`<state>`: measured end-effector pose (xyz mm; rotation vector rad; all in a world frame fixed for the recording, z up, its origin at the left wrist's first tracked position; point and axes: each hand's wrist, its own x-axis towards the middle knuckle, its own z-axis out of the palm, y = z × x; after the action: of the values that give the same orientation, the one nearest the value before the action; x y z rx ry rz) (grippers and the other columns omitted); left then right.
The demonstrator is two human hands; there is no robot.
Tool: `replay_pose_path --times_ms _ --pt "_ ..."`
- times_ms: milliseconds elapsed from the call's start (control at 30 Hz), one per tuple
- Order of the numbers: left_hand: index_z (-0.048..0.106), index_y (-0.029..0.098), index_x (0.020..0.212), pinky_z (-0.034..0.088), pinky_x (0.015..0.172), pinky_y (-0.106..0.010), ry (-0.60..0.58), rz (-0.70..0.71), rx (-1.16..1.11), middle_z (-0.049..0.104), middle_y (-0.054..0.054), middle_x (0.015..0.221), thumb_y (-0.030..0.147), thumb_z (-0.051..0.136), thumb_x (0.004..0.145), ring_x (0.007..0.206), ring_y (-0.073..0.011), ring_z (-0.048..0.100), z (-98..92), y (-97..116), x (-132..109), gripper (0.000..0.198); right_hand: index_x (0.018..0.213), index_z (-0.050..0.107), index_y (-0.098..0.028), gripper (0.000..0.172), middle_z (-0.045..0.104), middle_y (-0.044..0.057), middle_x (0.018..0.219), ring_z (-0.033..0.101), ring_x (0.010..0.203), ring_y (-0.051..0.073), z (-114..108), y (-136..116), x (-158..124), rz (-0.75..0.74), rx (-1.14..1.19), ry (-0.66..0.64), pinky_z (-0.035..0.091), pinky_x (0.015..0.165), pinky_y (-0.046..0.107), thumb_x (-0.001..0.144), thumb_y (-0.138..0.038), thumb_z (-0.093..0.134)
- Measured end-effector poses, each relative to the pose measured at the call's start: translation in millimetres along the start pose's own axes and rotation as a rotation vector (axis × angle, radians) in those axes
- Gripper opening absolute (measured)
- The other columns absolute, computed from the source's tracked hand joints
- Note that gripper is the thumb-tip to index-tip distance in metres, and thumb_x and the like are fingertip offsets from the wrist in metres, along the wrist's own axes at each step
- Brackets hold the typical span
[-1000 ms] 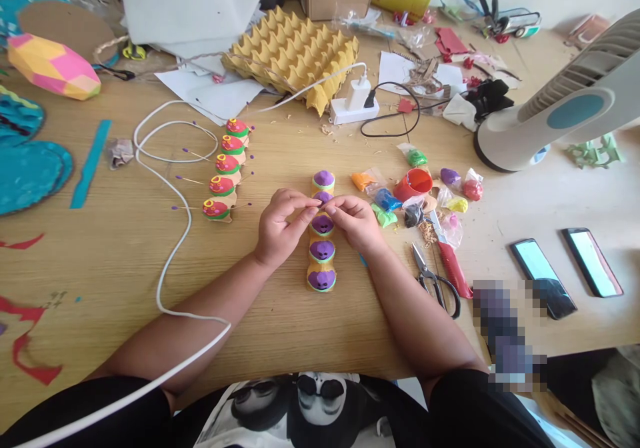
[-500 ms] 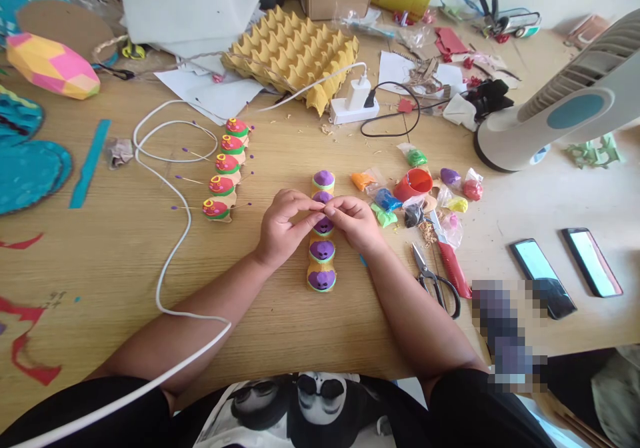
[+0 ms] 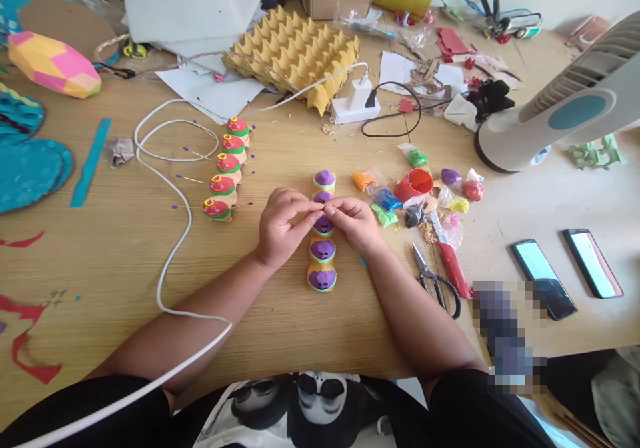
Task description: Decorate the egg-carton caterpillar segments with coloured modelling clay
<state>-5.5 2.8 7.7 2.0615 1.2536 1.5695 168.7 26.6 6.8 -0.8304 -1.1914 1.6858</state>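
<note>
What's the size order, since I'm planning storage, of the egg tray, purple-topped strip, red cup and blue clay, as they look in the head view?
1. Egg tray
2. Purple-topped strip, partly hidden by the left hand and right hand
3. Red cup
4. Blue clay

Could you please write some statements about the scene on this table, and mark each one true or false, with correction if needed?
1. The left hand and right hand are close together above the purple-topped egg-carton strip. True.
2. The scissors lie beside the red-handled knife. True.
3. The right hand holds the scissors. False: they lie on the table.
4. The red-topped egg-carton strip lies right of the purple-topped one. False: it lies left.
5. Two smartphones lie right of the knife. True.
</note>
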Motion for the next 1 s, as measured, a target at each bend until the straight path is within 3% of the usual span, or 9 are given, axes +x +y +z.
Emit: replay_pose_path --times_ms 533,1000 --pt "0.074 0.025 0.097 0.052 0.085 -0.035 -0.007 0.025 0.04 0.069 0.0 0.086 0.026 0.074 0.09 0.088 -0.0162 0.063 -0.4 -0.1 0.9 0.007 0.081 0.076 -0.019 0.034 0.071 0.0 0.077 0.061 0.073 0.012 -1.2 0.4 0.8 -0.007 -0.028 -0.006 0.051 0.073 0.026 0.075 -0.051 0.083" --pt "0.075 0.025 0.099 0.053 0.087 -0.035 -0.042 -0.043 -0.028 0.068 -0.001 0.089 0.028 0.073 0.091 0.09 -0.0164 0.063 -0.4 -1.9 0.4 0.009 0.081 0.075 -0.019 0.033 0.069 -0.001 0.074 0.059 0.068 0.011 -1.8 1.2 0.7 -0.005 0.005 -0.006 0.05 0.069 0.025 0.075 -0.05 0.083"
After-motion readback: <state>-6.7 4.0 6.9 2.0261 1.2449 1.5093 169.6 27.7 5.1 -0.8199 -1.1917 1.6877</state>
